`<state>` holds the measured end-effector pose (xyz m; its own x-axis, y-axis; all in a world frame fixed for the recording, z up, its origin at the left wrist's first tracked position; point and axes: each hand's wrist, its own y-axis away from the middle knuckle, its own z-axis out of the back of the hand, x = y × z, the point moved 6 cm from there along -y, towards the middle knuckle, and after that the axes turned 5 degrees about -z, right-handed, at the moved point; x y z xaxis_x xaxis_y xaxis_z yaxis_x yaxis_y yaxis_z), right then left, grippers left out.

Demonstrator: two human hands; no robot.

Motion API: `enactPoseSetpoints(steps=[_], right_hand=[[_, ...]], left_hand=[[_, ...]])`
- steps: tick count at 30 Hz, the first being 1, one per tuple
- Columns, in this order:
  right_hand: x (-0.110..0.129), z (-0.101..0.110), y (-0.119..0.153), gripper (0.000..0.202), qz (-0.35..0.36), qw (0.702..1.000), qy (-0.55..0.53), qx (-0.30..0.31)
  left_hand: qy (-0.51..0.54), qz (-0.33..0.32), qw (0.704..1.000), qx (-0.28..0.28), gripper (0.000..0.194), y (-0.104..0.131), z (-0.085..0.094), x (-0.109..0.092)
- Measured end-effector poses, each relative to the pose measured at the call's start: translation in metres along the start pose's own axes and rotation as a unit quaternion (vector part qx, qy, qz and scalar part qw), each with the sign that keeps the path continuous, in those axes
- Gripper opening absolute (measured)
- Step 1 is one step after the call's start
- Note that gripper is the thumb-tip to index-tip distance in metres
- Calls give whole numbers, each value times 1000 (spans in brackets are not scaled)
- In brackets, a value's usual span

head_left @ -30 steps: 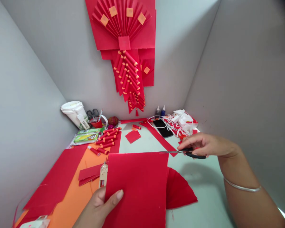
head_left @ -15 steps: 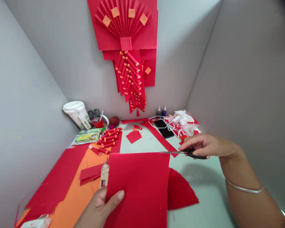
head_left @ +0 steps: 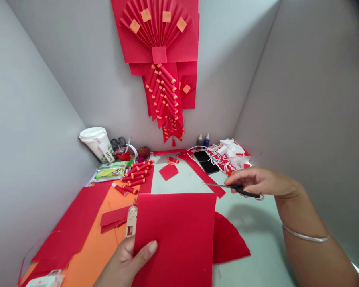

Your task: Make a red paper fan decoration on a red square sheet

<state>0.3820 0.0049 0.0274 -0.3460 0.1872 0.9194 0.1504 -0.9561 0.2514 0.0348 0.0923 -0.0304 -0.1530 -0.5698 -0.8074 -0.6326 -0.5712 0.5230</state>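
A red sheet of paper [head_left: 176, 235] is pinched at its left edge by my left hand [head_left: 134, 255], thumb on the front face. My right hand [head_left: 257, 183] grips a pair of scissors [head_left: 242, 190] with black handles, the blades pointing left above the sheet's top right corner and apart from it. Behind the sheet, a folded red paper fan [head_left: 231, 241] lies on the pale table. A pale patterned tool [head_left: 131, 221], partly hidden, rests just left of the sheet.
Red paper rolls [head_left: 139, 173] with orange ends lie back left, near a white bucket [head_left: 95, 143]. A phone [head_left: 206, 161] and tangled white strips [head_left: 227, 155] are back right. A red paper decoration [head_left: 158, 56] hangs on the wall. Red strips [head_left: 113, 218] lie on orange paper.
The scissors have lifted off the sheet's top edge, blades tilting upward to the left. The sheet has shifted slightly right in my left hand.
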Motion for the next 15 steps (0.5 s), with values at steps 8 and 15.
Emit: enactPoseSetpoints(steps=[8, 15], right_hand=[[9, -7, -2, 42, 39, 997, 66, 28], [17, -14, -5, 41, 52, 995, 75, 30]], left_hand=[[1, -3, 1000, 12, 48, -1, -2, 0], [9, -10, 999, 30, 44, -1, -6, -3]])
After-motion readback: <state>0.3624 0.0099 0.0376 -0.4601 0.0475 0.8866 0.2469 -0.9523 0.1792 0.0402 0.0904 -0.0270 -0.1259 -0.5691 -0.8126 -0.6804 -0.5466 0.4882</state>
